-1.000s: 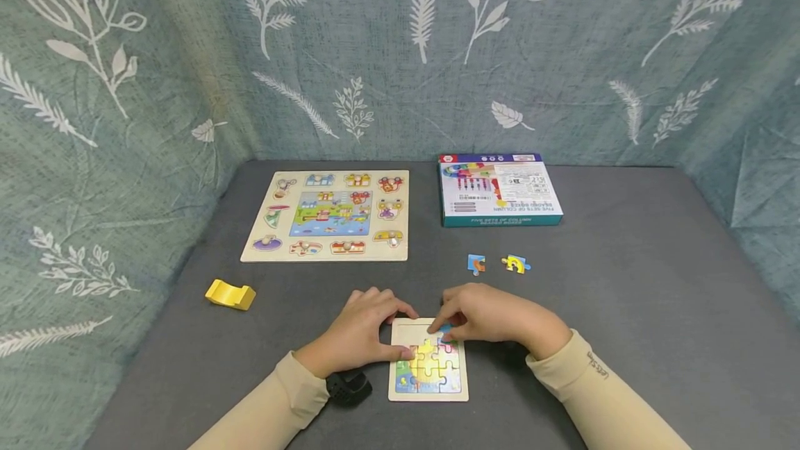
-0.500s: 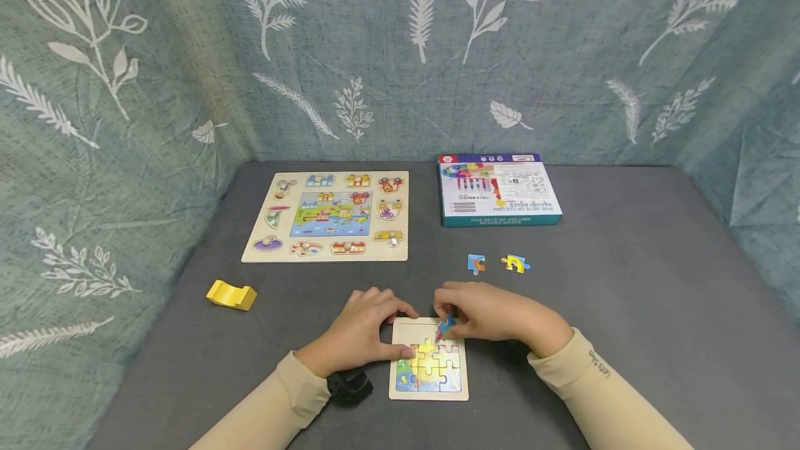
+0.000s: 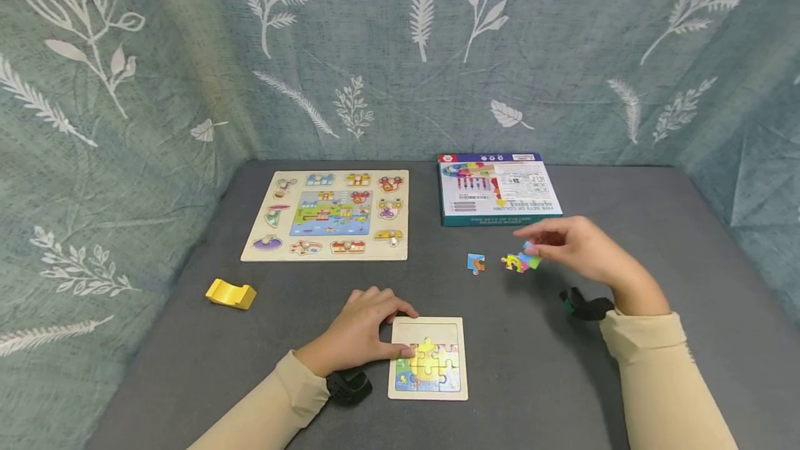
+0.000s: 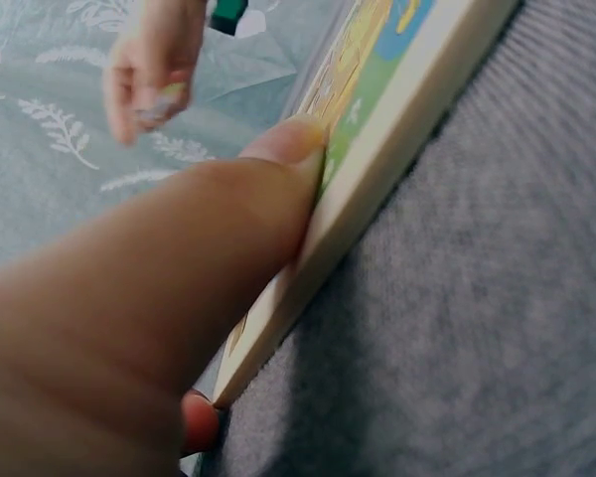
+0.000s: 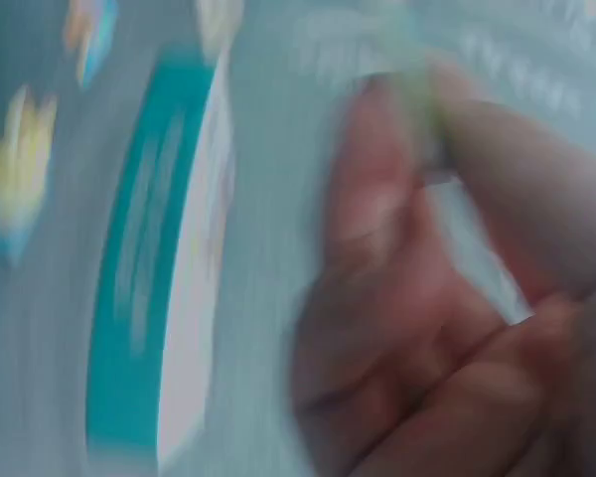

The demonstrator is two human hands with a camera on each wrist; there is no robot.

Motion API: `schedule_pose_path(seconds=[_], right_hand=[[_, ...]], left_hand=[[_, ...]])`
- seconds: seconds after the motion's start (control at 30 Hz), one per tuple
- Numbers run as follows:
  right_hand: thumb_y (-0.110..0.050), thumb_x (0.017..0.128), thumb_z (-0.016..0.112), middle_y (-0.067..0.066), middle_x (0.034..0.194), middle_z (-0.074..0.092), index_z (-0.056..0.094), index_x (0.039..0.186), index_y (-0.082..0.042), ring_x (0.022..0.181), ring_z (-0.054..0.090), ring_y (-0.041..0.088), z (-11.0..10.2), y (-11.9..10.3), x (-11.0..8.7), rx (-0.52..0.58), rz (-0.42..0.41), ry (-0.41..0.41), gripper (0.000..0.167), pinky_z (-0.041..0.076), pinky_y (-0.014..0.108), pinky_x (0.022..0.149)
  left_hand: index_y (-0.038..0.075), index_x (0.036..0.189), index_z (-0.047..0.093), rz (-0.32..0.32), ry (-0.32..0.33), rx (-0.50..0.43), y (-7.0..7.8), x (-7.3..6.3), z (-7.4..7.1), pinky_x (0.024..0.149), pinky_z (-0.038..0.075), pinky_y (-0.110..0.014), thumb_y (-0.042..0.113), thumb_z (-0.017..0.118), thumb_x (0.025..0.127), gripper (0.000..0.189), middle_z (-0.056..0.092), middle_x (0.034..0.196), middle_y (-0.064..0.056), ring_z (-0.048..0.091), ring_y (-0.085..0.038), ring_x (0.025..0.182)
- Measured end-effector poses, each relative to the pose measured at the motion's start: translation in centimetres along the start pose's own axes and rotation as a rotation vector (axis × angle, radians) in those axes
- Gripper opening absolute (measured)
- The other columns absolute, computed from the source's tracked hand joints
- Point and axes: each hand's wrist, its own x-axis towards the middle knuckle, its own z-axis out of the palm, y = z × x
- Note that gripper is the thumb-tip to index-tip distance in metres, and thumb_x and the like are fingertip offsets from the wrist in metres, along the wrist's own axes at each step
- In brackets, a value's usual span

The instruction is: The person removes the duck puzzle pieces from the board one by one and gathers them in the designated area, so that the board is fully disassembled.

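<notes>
My left hand (image 3: 359,328) holds a small wooden jigsaw board (image 3: 428,396) at its upper left. In the left wrist view the thumb (image 4: 288,144) lies over the board's rim, and a fingertip (image 4: 201,422) shows at one corner. Interlocked pieces fill the lower rows, while the top strip is bare. Farther back, my right hand (image 3: 584,252) pinches a blue, green and pink jigsaw piece (image 3: 533,255) between thumb and fingers. It overlaps a loose yellow piece (image 3: 512,263) in the head view. A blue and orange piece (image 3: 476,262) lies to the left. The right wrist view is blurred.
A large wooden peg puzzle (image 3: 400,252) lies at the back left. At the back right is a flat teal and white box (image 3: 503,200). A yellow curved block (image 3: 230,294) sits on the grey table (image 3: 312,415) at left. Patterned cloth hangs behind.
My right hand has lifted the jigsaw piece out of the board's top right and carried it back and right to the loose pieces. The left hand stays on the board.
</notes>
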Motion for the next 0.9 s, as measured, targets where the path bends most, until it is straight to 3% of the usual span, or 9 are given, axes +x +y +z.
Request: schedule_pose_path(seconds=[0.1,0.23,0.43,0.53,0.63,0.73,0.8,0.9], right_hand=[[-0.012,0.095,0.079,0.002,0.093,0.074,0.075,0.111,-0.002,0.086,0.069,0.020,-1.6,1.9,-0.5,-0.111,0.186,0.038,0.019,0.054,0.033,0.074],[-0.010,0.093,0.080,-0.001,0.085,0.075,0.079,0.095,-0.004,0.078,0.066,0.019,-1.6,4.9,-0.3,-0.184,0.270,0.023,0.007,0.052,0.035,0.071],[-0.003,0.087,0.084,0.002,0.086,0.070,0.080,0.096,-0.001,0.077,0.060,0.016,-0.3,7.3,0.0,-0.240,0.161,0.068,0.010,0.050,0.032,0.070],[-0.004,0.086,0.086,0.002,0.084,0.064,0.079,0.096,-0.002,0.077,0.056,0.016,0.3,6.1,0.2,-0.243,0.103,0.120,0.012,0.047,0.030,0.069],[-0.005,0.090,0.083,0.000,0.082,0.063,0.078,0.095,-0.004,0.072,0.056,0.014,1.9,3.2,0.7,-0.158,0.013,0.122,0.007,0.047,0.028,0.064],[-0.007,0.096,0.077,-0.004,0.087,0.068,0.079,0.099,-0.006,0.074,0.059,0.010,5.3,-0.7,1.5,-0.061,-0.146,-0.022,0.004,0.050,0.027,0.066],[-0.010,0.098,0.075,-0.007,0.089,0.068,0.079,0.106,-0.006,0.078,0.058,0.005,8.1,-3.0,1.8,-0.028,-0.257,-0.195,0.010,0.050,0.026,0.069],[-0.016,0.101,0.073,-0.013,0.084,0.063,0.076,0.119,-0.007,0.073,0.054,-0.001,12.0,-5.1,1.7,-0.033,-0.306,-0.448,0.021,0.048,0.022,0.067]], left_hand=[[0.027,0.125,0.071,-0.006,-0.006,-0.004,0.1,0.0,-0.1,0.082,0.026,-0.038,0.051,0.086,0.083,0.051,0.043,0.087,0.016,0.036,-0.007,0.081],[0.027,0.125,0.071,-0.015,-0.012,-0.004,0.2,0.0,-0.1,0.082,0.026,-0.039,0.050,0.087,0.083,0.051,0.043,0.087,0.016,0.036,-0.007,0.082],[0.027,0.125,0.071,-0.017,-0.013,-0.005,0.1,0.1,0.1,0.082,0.026,-0.039,0.050,0.087,0.083,0.050,0.043,0.087,0.016,0.036,-0.007,0.081],[0.027,0.125,0.071,-0.016,-0.010,-0.007,0.1,0.0,0.2,0.082,0.026,-0.038,0.051,0.087,0.083,0.051,0.044,0.087,0.016,0.037,-0.007,0.082],[0.027,0.124,0.071,-0.009,-0.007,-0.006,0.1,-0.1,0.2,0.082,0.026,-0.038,0.051,0.087,0.083,0.051,0.043,0.087,0.016,0.037,-0.006,0.082],[0.026,0.124,0.071,-0.003,-0.004,-0.004,0.1,0.0,0.2,0.081,0.026,-0.038,0.051,0.087,0.083,0.051,0.043,0.086,0.016,0.036,-0.006,0.081],[0.026,0.124,0.071,0.001,-0.002,-0.004,0.1,0.0,0.1,0.081,0.026,-0.038,0.052,0.086,0.083,0.051,0.043,0.086,0.016,0.036,-0.006,0.080],[0.026,0.125,0.070,0.006,-0.009,-0.013,-0.1,0.0,0.0,0.081,0.027,-0.038,0.054,0.085,0.083,0.053,0.044,0.087,0.016,0.036,-0.006,0.081]])
